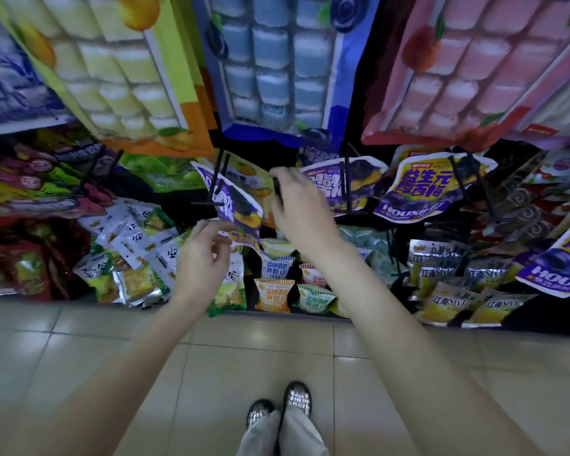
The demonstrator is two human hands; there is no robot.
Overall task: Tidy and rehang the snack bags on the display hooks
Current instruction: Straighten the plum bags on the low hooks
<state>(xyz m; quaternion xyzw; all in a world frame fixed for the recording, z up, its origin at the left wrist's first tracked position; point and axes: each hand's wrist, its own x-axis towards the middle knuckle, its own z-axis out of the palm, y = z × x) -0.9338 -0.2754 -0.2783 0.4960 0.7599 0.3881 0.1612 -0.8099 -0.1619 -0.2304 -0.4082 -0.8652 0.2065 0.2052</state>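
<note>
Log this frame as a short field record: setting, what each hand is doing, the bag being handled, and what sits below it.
setting: snack display with black hooks, tiled floor
left hand: pinches the lower edge of a purple prune bag
right hand: grips a dark hook end beside that bag
bag state: tilted, at the hook; whether it is threaded on cannot be told
neighbouring bags: purple HOUXIMEI bag hanging to the right
below: bins of small snack packets

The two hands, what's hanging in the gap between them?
In the head view, a purple snack bag hangs between the left hand and right hand, beside a black display hook; the left hand's fingers reach its lower edge.
</note>
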